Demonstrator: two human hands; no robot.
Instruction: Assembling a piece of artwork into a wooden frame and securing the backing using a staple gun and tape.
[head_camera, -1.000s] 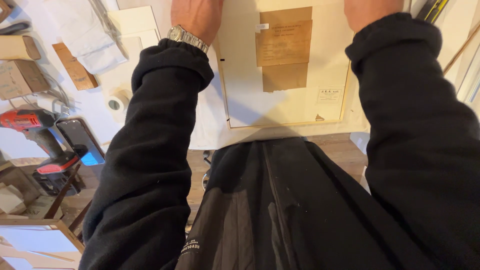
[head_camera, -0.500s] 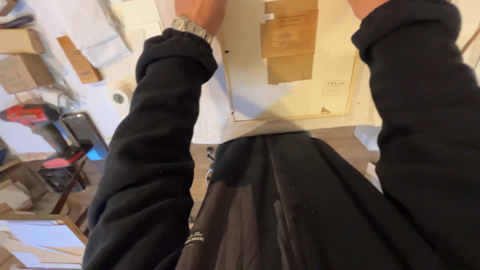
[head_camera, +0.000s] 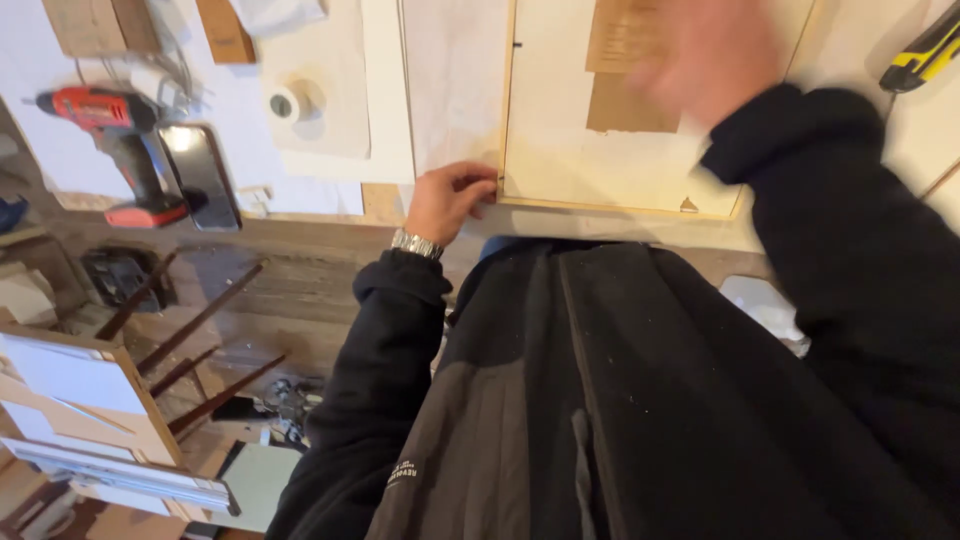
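A pale framed panel (head_camera: 600, 170) with a thin wooden edge and brown paper patches lies flat on the white worktop. My left hand (head_camera: 450, 200), a metal watch on its wrist, pinches the panel's near left corner with its fingers curled on the frame. My right hand (head_camera: 710, 60) is a motion blur over the middle of the panel, by the brown patches. Whether it touches the panel or holds anything cannot be made out. Both arms are in black sleeves, and my black jacket fills the lower view.
A red cordless drill (head_camera: 110, 130) and a dark phone (head_camera: 200, 175) lie at the worktop's left end, with a roll of white tape (head_camera: 285, 103) behind them. A yellow-and-black tool (head_camera: 925, 50) sits at the top right. Wooden frames (head_camera: 90, 400) and sticks lie on the floor at left.
My left hand has pulled back from the far side to the panel's near left corner and gripped it. The right hand is moving fast over the panel. The view has shifted right.
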